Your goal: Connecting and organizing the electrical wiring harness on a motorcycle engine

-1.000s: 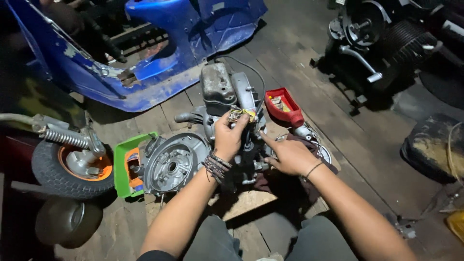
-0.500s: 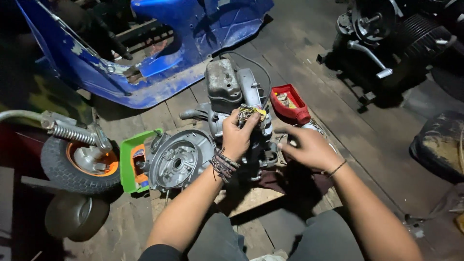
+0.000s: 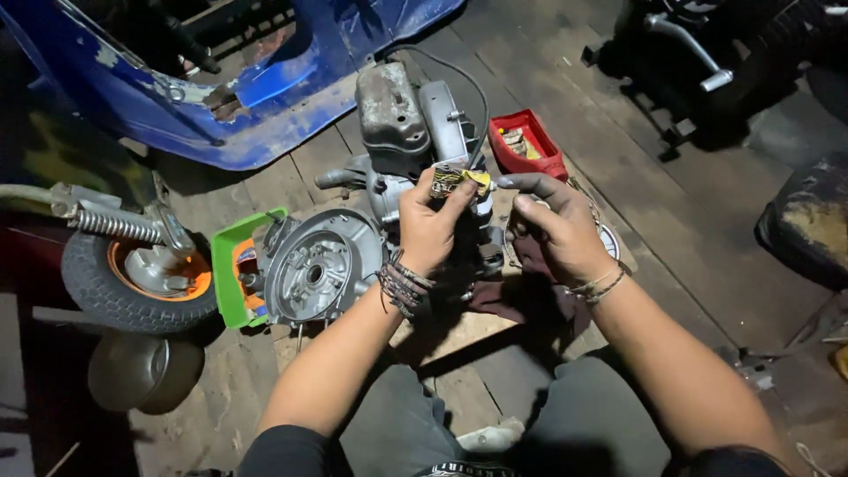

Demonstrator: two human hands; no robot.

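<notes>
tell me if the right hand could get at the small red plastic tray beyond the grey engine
Probably yes: the right hand is empty, and the small red plastic tray lies just past its fingertips, nothing between.

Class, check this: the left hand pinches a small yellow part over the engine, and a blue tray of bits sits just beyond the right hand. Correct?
Not quite. The tray is red, not blue, as the head view shows. The rest holds: the left hand pinches the yellow part over the engine, with the right hand nearby.
</notes>
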